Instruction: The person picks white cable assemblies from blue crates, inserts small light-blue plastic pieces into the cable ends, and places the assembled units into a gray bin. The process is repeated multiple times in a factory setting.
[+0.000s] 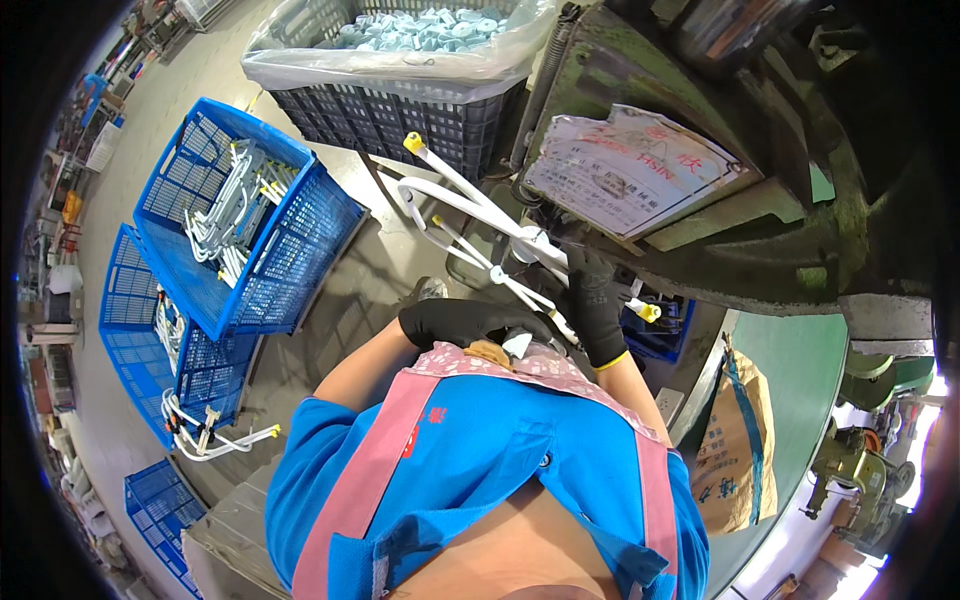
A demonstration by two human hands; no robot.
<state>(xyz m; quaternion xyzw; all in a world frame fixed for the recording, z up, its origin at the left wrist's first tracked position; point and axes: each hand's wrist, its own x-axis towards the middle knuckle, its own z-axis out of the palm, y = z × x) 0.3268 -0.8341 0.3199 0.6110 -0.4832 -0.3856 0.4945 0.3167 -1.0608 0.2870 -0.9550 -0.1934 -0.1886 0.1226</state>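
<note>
Gripping bent white metal tubes with yellow end caps point(480, 215) at 12 o'clock of torso, black-gloved right hand point(596, 305) closed around them beside green press machine point(760, 200), black-gloved left hand point(465, 320) curled below, contents unclear; risking pinched fingers or slipping tubes.

Matt black knit gloves on left hand point(465, 320) & right hand point(597, 308); glossy white plastic tubes point(480, 215); blue plastic mesh crates point(245, 220); worn green-painted metal machine point(760, 190).
</note>
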